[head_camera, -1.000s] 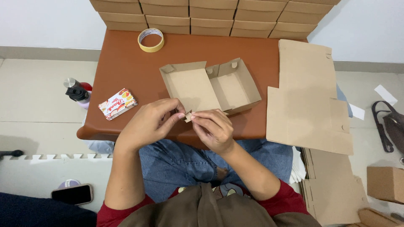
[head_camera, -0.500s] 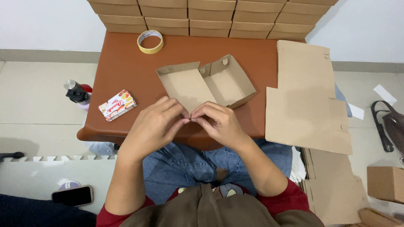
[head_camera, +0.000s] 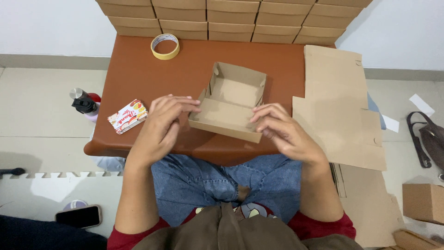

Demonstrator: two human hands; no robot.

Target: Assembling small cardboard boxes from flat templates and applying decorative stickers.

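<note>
The half-folded cardboard box is sat between the two hands, near the front edge of the brown tabletop, so everything here gets placed relative to that box. Its long axis runs roughly left to right, tilted a bit so the right end sits slightly nearer the person. The left hand is pressed against the box's left end, fingers loosely curled and touching the near-left corner flap. The right hand is laid on the box's near-right corner, fingers spread narrowly over the front wall (nothing is fully gripped, more pinched and steadied). Both hands are about equally close, one at each short end.

Left of the box, a small colourful packet is lying flat. Behind and left of the box, a tape roll can be seen. Right of the box, a flat cardboard sheet is hanging over the tabletop's edge. Behind the box, stacked folded boxes are lined up against the wall.
</note>
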